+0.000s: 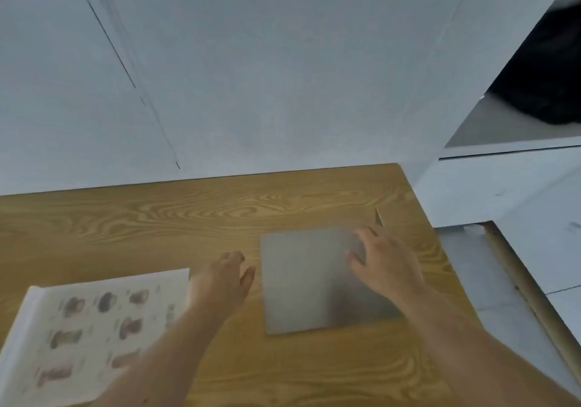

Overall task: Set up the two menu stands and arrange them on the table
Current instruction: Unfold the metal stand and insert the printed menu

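Observation:
A blurred, see-through grey menu stand [311, 281] lies flat on the wooden table [188, 218], right of centre. My right hand [383, 265] rests on its far right corner, fingers curled at the edge; whether it grips the stand is unclear through the blur. My left hand [224, 276] hovers just left of the stand with its fingers apart and nothing in it. A second menu [85, 337], white with printed pictures of food, lies flat at the near left of the table, partly under my left forearm.
A pale wall runs along the table's far edge. White shelving [503, 152] stands at the right with a dark object [550, 73] on a shelf. The table's right edge drops to a light tiled floor [490, 281].

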